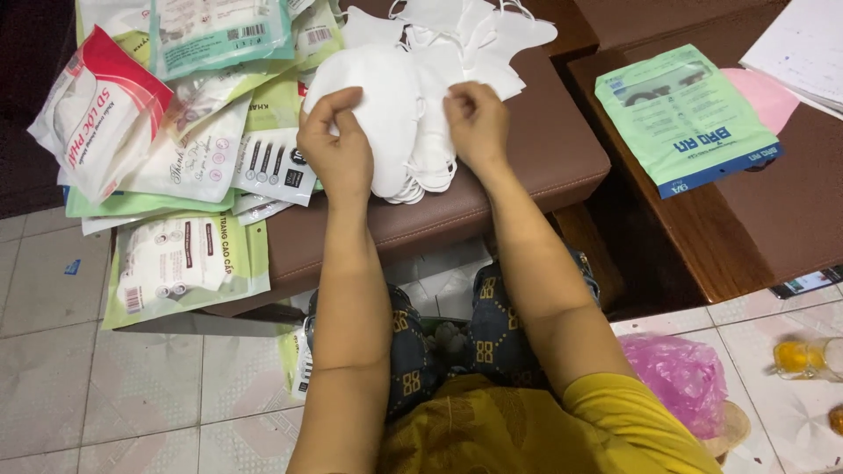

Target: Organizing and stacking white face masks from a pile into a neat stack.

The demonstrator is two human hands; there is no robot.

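A pile of white face masks point(413, 79) lies on a brown padded stool point(544, 149) in front of me. My left hand point(335, 145) pinches the left edge of the topmost white mask point(378, 114). My right hand point(479, 123) pinches the same mask's right side, near its ear loops. More white masks point(465, 31) fan out behind the pile. Several flat mask packets point(189, 158) in white, green and red lie stacked on the stool's left part.
A green and blue packet point(685, 118) lies on a dark wooden table point(755, 237) at the right, with papers point(803, 53) at its far corner. A pink plastic bag point(680, 377) sits on the tiled floor point(105, 386) beside my knees.
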